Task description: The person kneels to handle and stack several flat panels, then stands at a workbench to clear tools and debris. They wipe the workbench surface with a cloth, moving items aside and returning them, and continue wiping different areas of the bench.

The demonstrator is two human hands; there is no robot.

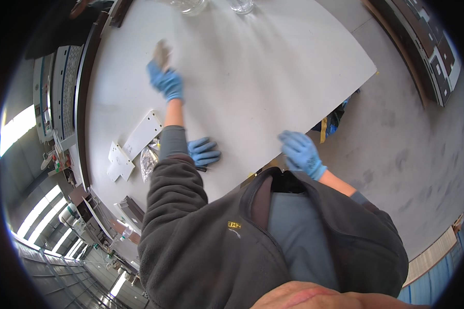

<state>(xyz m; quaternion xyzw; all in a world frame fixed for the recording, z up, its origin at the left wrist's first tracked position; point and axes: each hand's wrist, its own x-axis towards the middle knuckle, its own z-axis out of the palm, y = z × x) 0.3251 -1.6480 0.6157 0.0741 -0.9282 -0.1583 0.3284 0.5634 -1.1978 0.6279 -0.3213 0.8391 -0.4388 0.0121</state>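
Observation:
My left hand [166, 82], in a blue work glove, reaches out over the pale table [232, 98]. Its fingers close on a crumpled greyish-beige rag [162, 54], blurred by motion. Over the table's near edge is my right hand [301, 152], also gloved in blue. Its slightly blurred fingers are loosely extended with nothing visible in them. A spare blue glove [203, 151] lies on the tabletop beside my left forearm, which partly covers it.
White plates with holes [145, 131] and a clear plastic bag [149, 160] lie left of my left arm. Clear containers [241, 5] stand at the far edge. Dark-edged panels [428, 51] are stacked at the right, beyond grey floor [392, 134].

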